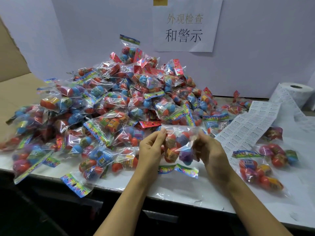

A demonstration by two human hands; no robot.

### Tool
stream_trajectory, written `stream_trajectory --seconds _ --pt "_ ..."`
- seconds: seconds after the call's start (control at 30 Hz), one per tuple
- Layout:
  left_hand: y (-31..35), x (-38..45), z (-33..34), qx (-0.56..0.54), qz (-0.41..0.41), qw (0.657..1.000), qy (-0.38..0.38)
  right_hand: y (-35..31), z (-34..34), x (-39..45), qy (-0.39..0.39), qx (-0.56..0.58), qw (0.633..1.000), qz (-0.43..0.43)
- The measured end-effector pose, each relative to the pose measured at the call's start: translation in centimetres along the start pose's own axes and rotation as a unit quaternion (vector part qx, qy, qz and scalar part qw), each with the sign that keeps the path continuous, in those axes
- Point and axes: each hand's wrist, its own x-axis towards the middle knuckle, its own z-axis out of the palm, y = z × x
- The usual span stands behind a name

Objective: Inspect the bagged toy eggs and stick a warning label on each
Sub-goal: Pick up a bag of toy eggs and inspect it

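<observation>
I hold one clear bag of toy eggs [179,147] up over the table's front edge, its colourful header card hanging at the bottom. My left hand [150,150] pinches the bag's left side and my right hand [210,150] grips its right side. Red, purple and blue eggs show through the film. A big heap of bagged eggs [105,109] covers the table behind and to the left. A strip of white warning labels [250,126] runs from a roll [296,94] at the far right.
Two bags of eggs [260,169] lie apart on the right of the white table [179,188]. A cardboard flap [13,68] stands at the left. A paper sign [185,26] is taped to the back wall.
</observation>
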Motion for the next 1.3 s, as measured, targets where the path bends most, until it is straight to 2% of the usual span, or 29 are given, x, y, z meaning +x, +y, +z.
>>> stream_trajectory --seconds 0.07,0.17,0.23,0.4,0.5,0.7,0.77,0.87,0.97,1.07,1.17,1.3 --pt "0.0 -0.3 0.2 0.028 0.025 0.999 -0.021 0.2 0.3 -0.1 0.014 -0.058 0.998 -0.028" --pt "0.0 -0.6 0.3 0.058 0.042 0.996 -0.052 0.2 0.4 0.0 0.026 -0.081 0.995 -0.055" --pt "-0.1 -0.5 0.2 0.034 0.031 0.997 -0.059 0.2 0.4 0.1 0.019 -0.062 0.996 -0.06" --pt "0.2 0.2 0.2 -0.064 -0.058 0.992 -0.092 0.0 0.4 0.3 0.017 0.019 1.0 -0.014" --pt "0.0 0.4 0.2 -0.09 -0.073 0.987 -0.11 -0.2 0.5 0.3 0.008 0.063 0.998 -0.006" --pt "0.0 0.4 0.5 -0.127 -0.084 0.984 -0.088 0.0 0.6 0.5 0.003 0.092 0.996 -0.001" --pt "-0.1 0.3 0.6 -0.111 -0.092 0.987 -0.066 0.0 0.7 0.3 0.01 0.054 0.998 -0.008" --pt "0.0 0.2 0.6 -0.083 -0.087 0.992 -0.034 0.3 0.7 -0.1 0.047 -0.069 0.996 -0.044" --pt "-0.2 0.0 0.3 -0.014 -0.023 0.997 -0.067 0.3 1.0 -0.3 0.061 -0.117 0.99 -0.055" --pt "-0.4 -0.2 -0.1 0.008 -0.001 0.996 -0.089 0.2 1.1 -0.2 0.067 -0.147 0.987 -0.003" --pt "0.0 -0.3 0.1 -0.008 -0.015 0.996 -0.089 0.2 0.7 -0.1 0.062 -0.104 0.993 -0.003" --pt "0.6 -0.1 0.3 -0.089 -0.058 0.988 -0.113 -0.4 0.2 0.3 0.042 0.002 0.999 -0.021"
